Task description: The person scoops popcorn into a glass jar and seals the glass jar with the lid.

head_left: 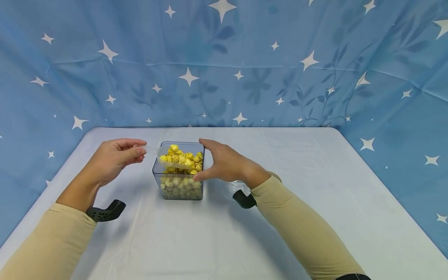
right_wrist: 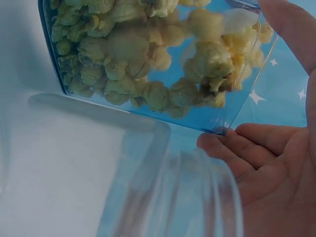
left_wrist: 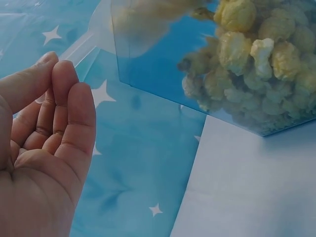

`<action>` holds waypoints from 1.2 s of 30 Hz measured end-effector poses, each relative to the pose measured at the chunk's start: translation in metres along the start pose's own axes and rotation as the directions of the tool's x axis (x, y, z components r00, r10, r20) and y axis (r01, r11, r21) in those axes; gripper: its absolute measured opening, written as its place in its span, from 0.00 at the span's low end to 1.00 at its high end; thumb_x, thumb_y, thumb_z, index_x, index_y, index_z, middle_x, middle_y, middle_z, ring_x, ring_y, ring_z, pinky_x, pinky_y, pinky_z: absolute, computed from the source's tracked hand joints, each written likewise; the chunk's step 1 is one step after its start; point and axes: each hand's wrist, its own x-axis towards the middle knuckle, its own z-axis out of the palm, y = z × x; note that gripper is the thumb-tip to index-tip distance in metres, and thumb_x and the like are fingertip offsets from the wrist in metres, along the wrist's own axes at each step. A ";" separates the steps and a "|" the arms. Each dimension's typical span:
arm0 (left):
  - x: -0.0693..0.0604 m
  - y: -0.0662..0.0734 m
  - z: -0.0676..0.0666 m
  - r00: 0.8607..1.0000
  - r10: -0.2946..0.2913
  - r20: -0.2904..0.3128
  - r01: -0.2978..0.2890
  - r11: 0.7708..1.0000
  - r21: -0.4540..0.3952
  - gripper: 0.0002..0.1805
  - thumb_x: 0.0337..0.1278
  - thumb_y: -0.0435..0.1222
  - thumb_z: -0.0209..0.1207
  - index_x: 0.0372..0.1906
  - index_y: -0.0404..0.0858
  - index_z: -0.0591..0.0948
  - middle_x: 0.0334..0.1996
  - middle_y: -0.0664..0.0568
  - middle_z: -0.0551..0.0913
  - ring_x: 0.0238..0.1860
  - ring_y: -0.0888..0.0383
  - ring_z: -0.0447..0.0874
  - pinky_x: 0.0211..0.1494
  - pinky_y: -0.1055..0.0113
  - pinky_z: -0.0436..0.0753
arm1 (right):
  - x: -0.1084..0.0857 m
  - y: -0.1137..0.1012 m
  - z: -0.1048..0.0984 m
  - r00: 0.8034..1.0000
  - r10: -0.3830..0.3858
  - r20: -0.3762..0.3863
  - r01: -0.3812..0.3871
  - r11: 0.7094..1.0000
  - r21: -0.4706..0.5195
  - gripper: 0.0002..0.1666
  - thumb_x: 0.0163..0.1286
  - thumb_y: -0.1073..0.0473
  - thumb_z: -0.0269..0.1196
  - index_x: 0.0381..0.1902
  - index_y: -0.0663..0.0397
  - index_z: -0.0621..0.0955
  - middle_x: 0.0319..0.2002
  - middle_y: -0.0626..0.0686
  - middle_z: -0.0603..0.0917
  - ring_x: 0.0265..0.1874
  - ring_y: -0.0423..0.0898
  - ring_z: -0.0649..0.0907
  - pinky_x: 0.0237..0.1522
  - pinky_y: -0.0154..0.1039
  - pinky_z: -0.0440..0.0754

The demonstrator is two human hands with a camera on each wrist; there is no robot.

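Observation:
A clear square container (head_left: pixel 182 186) holds yellow popcorn (head_left: pixel 180 157). My left hand (head_left: pixel 119 157) pinches the handle of a translucent scoop (head_left: pixel 151 149) between thumb and fingers; the scoop's head lies inside the container among the popcorn. In the left wrist view the left hand (left_wrist: pixel 47 123) holds the scoop handle (left_wrist: pixel 79 49) beside the container's wall. My right hand (head_left: pixel 227 161) spans the container's right side, thumb at the near corner and fingers at the far one. The right wrist view shows the right hand (right_wrist: pixel 271 148) touching the container (right_wrist: pixel 148 64).
A clear round jar (head_left: pixel 235 187) stands right of the container, partly hidden under the right wrist; it looms close in the right wrist view (right_wrist: pixel 197 197). A white cloth covers the table (head_left: pixel 175 241), and a blue starry curtain (head_left: pixel 210 97) hangs behind it.

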 end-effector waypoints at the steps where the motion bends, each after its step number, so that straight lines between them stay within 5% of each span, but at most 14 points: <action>1: 0.000 0.000 0.000 1.000 0.002 -0.001 -0.002 1.000 -0.004 0.15 0.72 0.36 0.58 0.56 0.32 0.79 0.40 0.61 0.85 0.41 0.66 0.85 0.48 0.73 0.82 | 0.000 0.000 0.000 1.000 0.003 0.000 -0.003 1.000 0.000 0.64 0.60 0.39 0.73 0.81 0.51 0.50 0.79 0.51 0.53 0.76 0.49 0.56 0.72 0.49 0.60; 7: 0.000 0.001 -0.003 1.000 0.019 -0.003 -0.019 1.000 -0.017 0.08 0.72 0.36 0.59 0.51 0.42 0.81 0.39 0.61 0.85 0.40 0.65 0.85 0.48 0.73 0.82 | 0.000 0.000 0.000 1.000 0.013 -0.002 -0.013 1.000 0.000 0.64 0.59 0.38 0.74 0.81 0.50 0.50 0.79 0.50 0.53 0.76 0.49 0.57 0.72 0.49 0.60; 13: 0.000 0.001 -0.005 1.000 0.027 0.008 -0.025 0.988 -0.149 0.10 0.69 0.32 0.61 0.44 0.52 0.86 0.39 0.57 0.85 0.38 0.63 0.85 0.47 0.73 0.82 | 0.000 -0.001 0.000 1.000 0.008 -0.004 -0.008 1.000 -0.006 0.64 0.60 0.38 0.73 0.81 0.50 0.50 0.79 0.50 0.54 0.76 0.49 0.58 0.71 0.49 0.61; 36: -0.002 -0.006 -0.007 0.999 0.032 -0.014 -0.035 0.917 -0.397 0.13 0.69 0.27 0.59 0.42 0.48 0.88 0.37 0.55 0.85 0.36 0.63 0.85 0.45 0.73 0.83 | -0.003 0.000 -0.001 0.998 -0.020 -0.057 0.021 1.000 0.017 0.68 0.56 0.37 0.76 0.81 0.52 0.49 0.79 0.51 0.54 0.76 0.49 0.57 0.72 0.49 0.60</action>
